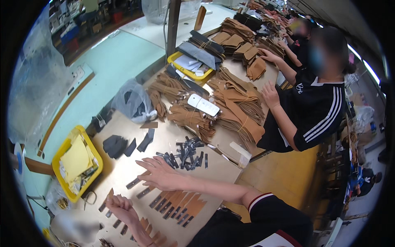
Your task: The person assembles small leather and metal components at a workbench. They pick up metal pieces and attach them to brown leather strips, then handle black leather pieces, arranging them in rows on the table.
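Note:
My left hand [123,208] is closed, fingers curled, over the end of a brown strip with a dark piece [103,206] at its tip. What its fingers pinch, if anything, is hidden. To the right, my right hand [163,175] reaches across with fingers spread, over the upper end of a row of brown leather-like strips [192,204]. Each strip has a small dark tab [155,201] at its near-left end. More strips with dark tabs [124,229] lie below my left hand. A heap of loose dark tabs [190,153] sits beyond my right hand.
Dark scraps [115,146], a plastic bag [133,101] and bundled brown pieces [189,119] with a white phone-like object [203,105] lie farther back. Yellow baskets stand at left [98,171] and back [171,57]. A co-worker [319,107] handles stacked pieces at right.

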### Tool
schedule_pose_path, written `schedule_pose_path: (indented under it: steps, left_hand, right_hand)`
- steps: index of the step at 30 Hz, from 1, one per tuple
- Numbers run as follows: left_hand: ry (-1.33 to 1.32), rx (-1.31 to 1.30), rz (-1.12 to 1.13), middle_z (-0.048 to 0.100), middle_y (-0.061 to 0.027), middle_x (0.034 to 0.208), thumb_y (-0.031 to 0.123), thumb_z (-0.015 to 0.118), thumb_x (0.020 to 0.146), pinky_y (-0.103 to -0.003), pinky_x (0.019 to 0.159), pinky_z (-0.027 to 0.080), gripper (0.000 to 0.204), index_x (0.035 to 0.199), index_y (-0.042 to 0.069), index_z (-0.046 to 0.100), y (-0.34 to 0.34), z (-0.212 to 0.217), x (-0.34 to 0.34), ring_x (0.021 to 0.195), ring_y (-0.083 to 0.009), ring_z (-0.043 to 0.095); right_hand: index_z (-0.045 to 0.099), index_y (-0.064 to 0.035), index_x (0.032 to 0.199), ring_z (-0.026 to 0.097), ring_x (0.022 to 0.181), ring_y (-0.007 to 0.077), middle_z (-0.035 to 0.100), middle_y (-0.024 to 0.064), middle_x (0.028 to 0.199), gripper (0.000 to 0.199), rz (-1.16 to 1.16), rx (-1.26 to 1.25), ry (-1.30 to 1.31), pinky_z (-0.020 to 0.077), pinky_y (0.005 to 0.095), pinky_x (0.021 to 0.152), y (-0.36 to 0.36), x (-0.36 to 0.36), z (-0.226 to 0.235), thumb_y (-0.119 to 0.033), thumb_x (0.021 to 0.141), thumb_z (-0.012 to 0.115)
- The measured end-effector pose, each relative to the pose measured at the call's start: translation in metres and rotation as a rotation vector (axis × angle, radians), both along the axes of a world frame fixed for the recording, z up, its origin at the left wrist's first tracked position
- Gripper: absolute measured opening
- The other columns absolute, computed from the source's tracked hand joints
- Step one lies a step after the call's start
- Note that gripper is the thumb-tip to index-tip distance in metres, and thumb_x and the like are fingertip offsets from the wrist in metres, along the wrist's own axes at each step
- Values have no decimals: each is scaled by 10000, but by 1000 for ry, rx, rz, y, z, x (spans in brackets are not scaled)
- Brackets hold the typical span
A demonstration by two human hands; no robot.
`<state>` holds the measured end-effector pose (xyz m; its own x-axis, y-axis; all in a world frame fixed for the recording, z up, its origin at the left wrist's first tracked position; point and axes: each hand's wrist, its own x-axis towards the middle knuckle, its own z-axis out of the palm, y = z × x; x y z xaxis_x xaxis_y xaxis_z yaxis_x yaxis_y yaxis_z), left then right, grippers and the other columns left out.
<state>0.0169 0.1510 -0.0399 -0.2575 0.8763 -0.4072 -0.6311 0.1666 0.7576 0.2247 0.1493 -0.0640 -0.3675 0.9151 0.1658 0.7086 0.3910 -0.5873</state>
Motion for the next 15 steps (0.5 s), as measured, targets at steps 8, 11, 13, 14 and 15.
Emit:
schedule_pose_path:
  steps: [8,11,13,14,15]
  left_hand:
    - [501,15,-286,276,74,536,235,514,1034,-224,401,193,386,698,152,342,-43,17,15,443,-26,221]
    - [458,-15,-385,299,83,595,210,501,1036,-202,404,228,181,896,139,411,-62,18,6,449,-12,252]
    - [507,-27,-408,344,79,648,196,483,1040,-191,419,246,79,1055,122,459,-78,12,0,473,-6,290]
    - [555,-37,-422,374,75,677,189,471,1043,-188,429,254,120,1132,111,480,-86,9,-2,489,-4,309]
    - [620,-13,-465,355,89,635,207,477,1044,-182,435,234,189,1193,90,474,-100,9,-5,488,2,303]
  right_hand:
    - [727,-123,973,443,1302,298,511,136,1394,212,-141,81,-20,317,488,1073,9,-17,1,-294,913,617]
    - [707,-122,1090,462,1288,280,551,140,1347,294,-70,134,-130,334,535,1077,1,-6,6,-264,834,685]
    - [705,-131,1076,431,1307,286,565,135,1314,281,-175,304,32,301,531,1073,-18,7,8,-190,802,687]
    - [705,-135,1091,450,1288,301,569,127,1307,286,-190,271,-17,306,523,1066,-24,14,10,-195,812,689]
    - [706,-144,1104,472,1265,308,574,119,1302,282,-240,267,42,313,492,1063,-33,25,12,-208,830,692]
